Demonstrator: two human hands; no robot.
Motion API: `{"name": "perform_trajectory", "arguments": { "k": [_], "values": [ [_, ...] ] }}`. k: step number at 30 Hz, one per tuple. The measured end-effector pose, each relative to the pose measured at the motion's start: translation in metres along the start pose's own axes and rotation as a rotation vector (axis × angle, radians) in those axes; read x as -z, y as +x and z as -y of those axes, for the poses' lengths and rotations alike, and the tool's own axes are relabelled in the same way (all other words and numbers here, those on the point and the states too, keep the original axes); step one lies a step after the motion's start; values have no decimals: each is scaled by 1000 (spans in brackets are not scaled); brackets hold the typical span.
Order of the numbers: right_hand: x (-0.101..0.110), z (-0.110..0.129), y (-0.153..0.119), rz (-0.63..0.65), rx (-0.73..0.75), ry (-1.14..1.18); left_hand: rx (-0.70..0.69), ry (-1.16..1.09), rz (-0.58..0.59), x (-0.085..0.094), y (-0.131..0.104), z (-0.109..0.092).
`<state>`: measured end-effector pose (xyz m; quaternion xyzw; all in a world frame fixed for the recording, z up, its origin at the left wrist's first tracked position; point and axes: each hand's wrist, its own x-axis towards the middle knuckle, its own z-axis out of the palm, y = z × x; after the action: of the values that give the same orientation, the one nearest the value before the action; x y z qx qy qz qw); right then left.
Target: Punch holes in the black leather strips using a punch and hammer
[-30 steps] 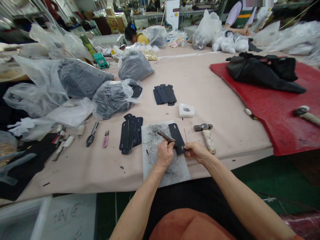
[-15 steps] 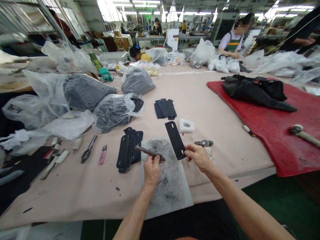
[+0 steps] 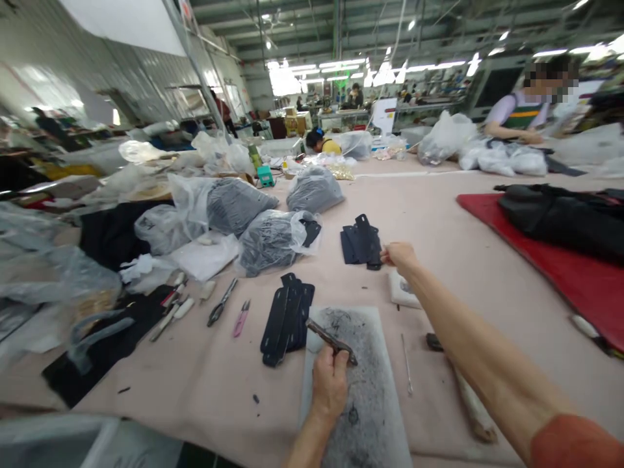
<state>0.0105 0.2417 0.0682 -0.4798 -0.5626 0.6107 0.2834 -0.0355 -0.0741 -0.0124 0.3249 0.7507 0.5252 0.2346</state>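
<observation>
My left hand is closed around a dark metal punch, held slantwise over a smudged white board. Farther out, my right hand has its fingers pinched at the right edge of a small pile of black strips. A black strip lies at those fingertips, partly covered by the pile and the fingers. Left of the board, a larger stack of black slotted pieces rests on the table.
A white block and a hammer lie near my right forearm. Pink snips and scissors are on the left. Plastic bags of dark pieces stand behind. A red mat covers the right side.
My right hand has moved forward from beside the board to the far pile, carrying a black strip there. The left hand still holds the punch over the board. The view has turned left.
</observation>
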Motion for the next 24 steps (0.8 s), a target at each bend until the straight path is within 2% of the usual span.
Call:
{"name": "perform_trajectory", "arguments": {
  "k": [3, 5, 8, 11, 13, 15, 17, 19, 21, 24],
  "values": [
    [-13, -18, -5, 8, -18, -187, 5, 7, 3, -1, -4, -7],
    [-32, -30, -20, 85, 27, -313, -5, 6, -1, -1, -5, -12],
    [-77, -34, -49, 334, 286, -581, -31, 17, -13, -1, -5, -16],
    [-131, -25, -73, 616, 536, -784, -41, 26, -12, -1, -7, -14],
    [-163, -20, -83, 752, 668, -896, -32, 22, 11, -1, -8, -12],
    [-190, -18, -89, 883, 863, -1023, -17, 19, 41, -2, -9, -11],
    [-210, -19, -91, 1014, 1071, -1134, 1, 22, 70, -1, -9, -11],
    [-225, -22, -91, 1106, 1206, -1232, 26, 22, 98, -1, -9, -12],
    [-238, -25, -92, 1162, 1283, -1309, 45, 14, 120, 0, -8, -13],
    [-252, -28, -93, 1204, 1322, -1401, 65, 4, 145, 1, -8, -15]
  ]
}}
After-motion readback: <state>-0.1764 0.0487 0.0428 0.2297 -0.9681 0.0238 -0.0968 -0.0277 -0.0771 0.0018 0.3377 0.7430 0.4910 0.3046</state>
